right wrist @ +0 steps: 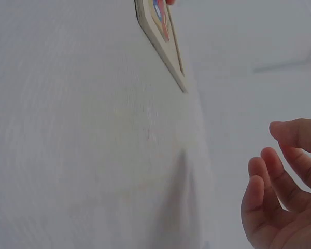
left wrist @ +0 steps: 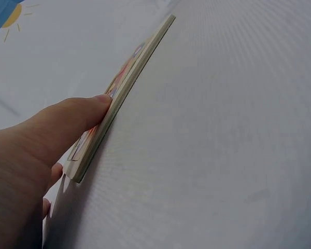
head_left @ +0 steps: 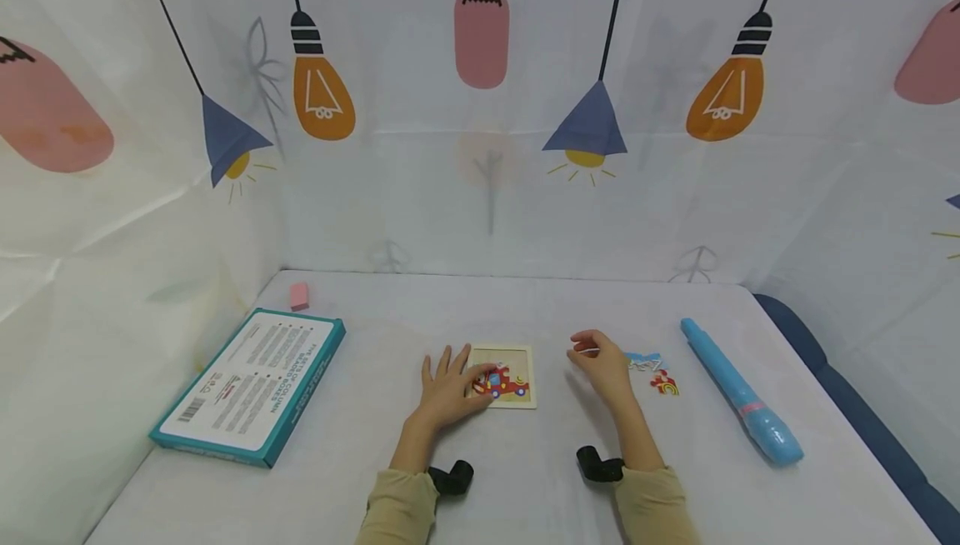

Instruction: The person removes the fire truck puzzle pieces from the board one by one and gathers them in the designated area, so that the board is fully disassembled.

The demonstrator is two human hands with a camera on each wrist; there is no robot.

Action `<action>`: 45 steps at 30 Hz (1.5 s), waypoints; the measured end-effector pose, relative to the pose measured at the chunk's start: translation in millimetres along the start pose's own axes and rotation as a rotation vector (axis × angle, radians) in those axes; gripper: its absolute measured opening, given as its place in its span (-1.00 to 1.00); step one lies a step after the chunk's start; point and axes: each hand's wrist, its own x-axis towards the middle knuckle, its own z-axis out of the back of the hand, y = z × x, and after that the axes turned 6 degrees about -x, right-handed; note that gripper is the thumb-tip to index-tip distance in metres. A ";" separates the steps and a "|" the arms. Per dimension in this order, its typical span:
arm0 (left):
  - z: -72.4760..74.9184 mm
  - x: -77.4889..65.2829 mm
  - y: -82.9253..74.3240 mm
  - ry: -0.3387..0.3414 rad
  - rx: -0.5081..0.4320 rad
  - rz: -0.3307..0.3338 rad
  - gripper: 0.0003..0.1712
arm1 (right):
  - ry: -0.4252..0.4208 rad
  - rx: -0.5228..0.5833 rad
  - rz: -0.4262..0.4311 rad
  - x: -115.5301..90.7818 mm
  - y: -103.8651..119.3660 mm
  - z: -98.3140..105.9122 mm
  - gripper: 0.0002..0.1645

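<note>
A small wooden puzzle board with a red vehicle picture lies flat mid-table. My left hand rests at its left side with fingers spread, one over the picture and the thumb along the near edge. In the left wrist view, that thumb lies against the board's edge. Above the table, right of the board, is my right hand. Its fingers bend loosely, thumb close to the index fingertip, and no object shows in that hand from the right wrist. Beyond it lie a blue-and-white piece and a red-and-yellow piece.
A teal-edged box with a printed white face lies at the left. Behind it sits a pink block. A long light-blue tube-like object lies at the right. Patterned white curtains enclose the table, and a dark blue seat stands beyond its right edge.
</note>
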 end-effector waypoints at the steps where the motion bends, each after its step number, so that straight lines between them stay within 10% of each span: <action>1: 0.1 -0.1 -0.2 0.000 -0.004 0.001 -0.43 | 0.006 -0.003 0.001 -0.1 2.9 -3.3 -0.71; 13: -0.1 1.3 -0.4 -0.012 -0.056 0.026 -0.42 | 0.106 0.000 0.054 -4.0 28.2 -45.3 -0.77; 23: 1.6 0.0 -1.2 -0.019 -0.064 0.021 -0.39 | 0.318 -0.220 0.162 -4.8 35.9 -65.8 -0.58; 45: 4.0 -0.5 -2.5 0.003 -0.097 0.025 -0.42 | 0.378 -0.327 0.219 -3.0 42.9 -74.0 -0.54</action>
